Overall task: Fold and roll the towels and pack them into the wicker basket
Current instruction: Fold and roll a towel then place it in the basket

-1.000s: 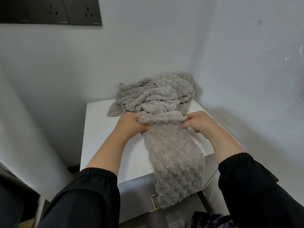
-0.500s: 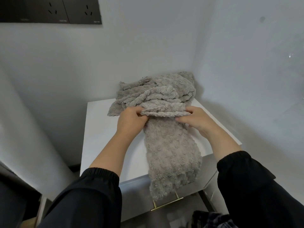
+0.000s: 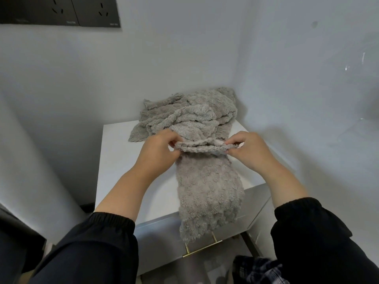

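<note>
Nearest the camera, two black sleeves, the left sleeve (image 3: 92,247) and the right sleeve (image 3: 320,238), fill the lower corners, and a scrap of dark plaid cloth (image 3: 260,269) shows at the bottom edge beside the right one. Between the sleeves runs the grey drawer front (image 3: 155,238) of a small cabinet with a brass bar handle (image 3: 202,251). The near end of a long grey towel (image 3: 209,191) hangs over the cabinet's front edge, covers the middle of the drawer front and ends just above the handle. The towel lies as a narrow strip along the white cabinet top (image 3: 114,160), right of centre, with bare surface to its left. At its far end the left hand (image 3: 158,148) and the right hand (image 3: 248,148) each pinch a corner between thumb and curled fingers, holding up a doubled-over edge; the fingers hide the corners themselves. Touching that edge from behind, a loose pile of grey towels (image 3: 190,117) takes up the back of the top, crumpled and heaped against the corner where two pale walls (image 3: 287,78) meet, one flap spreading flat to the left. High on the left wall sits a dark socket panel (image 3: 59,11).
</note>
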The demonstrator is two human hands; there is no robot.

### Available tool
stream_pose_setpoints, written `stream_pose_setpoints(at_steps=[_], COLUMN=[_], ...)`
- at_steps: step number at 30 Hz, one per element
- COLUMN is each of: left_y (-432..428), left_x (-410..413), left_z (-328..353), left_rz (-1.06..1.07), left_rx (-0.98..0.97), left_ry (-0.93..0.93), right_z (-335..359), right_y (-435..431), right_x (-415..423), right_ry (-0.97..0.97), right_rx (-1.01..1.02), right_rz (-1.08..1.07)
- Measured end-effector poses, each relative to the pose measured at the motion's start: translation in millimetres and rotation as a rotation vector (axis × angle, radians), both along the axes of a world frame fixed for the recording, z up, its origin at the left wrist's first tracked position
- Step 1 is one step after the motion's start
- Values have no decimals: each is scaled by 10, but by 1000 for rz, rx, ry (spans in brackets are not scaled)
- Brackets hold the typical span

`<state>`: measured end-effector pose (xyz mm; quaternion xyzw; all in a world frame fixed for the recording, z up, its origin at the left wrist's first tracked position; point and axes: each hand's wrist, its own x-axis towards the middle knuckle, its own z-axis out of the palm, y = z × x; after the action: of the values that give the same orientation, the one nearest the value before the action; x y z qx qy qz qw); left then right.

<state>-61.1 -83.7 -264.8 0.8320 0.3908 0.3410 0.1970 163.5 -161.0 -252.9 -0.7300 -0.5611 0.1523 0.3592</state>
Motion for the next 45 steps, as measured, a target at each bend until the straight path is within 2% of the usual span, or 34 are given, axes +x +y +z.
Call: stream_pose_setpoints(at_steps=[4,8,10,13,15,20,24,28,30,32,35,39,42,45], left_y=[-49,-81,-90,-102,-111,-92,-70,-17,18,57,93,125,128,129], left_x=[-36,-59,-73,-82,-43,51,38,33,47,73,139,207,189,138], left_z=[-4,-59,-68,-51,-44,-57,-39,37,41,23,9,-30,-78,-95], left_rz=[-89,-109,-116,-116,-80,-11,-48,-105,-107,-49,132,225,166,74], left_rx=[-5,-5,-17,-82,-157,-219,-353,-475,-462,-430,-246,-14,30,29], left_ry=[87,362,432,397,331,330,262,392,411,338,187,101,143,139], right_z=[-14,-42,-47,-41,-26,-99,-126,-56,-45,-66,-79,-104,-147,-128], right_y=[-73,-114,-139,-170,-166,-71,-30,50,95,148,204,272,265,192], right_x=[29,30,29,38,35,-61,-62,4,-5,-28,-116,-186,-174,-151], right_ry=[-120,-191,-214,-171,-100,-151,-39,-128,-148,-126,-54,-114,-181,-191], right_rx=[-70,-190,-246,-311,-316,-187,-300,-401,-404,-317,-64,172,167,67], right_rz=[52,93,143,205,158,97,134,210,202,155,10,-52,-18,30])
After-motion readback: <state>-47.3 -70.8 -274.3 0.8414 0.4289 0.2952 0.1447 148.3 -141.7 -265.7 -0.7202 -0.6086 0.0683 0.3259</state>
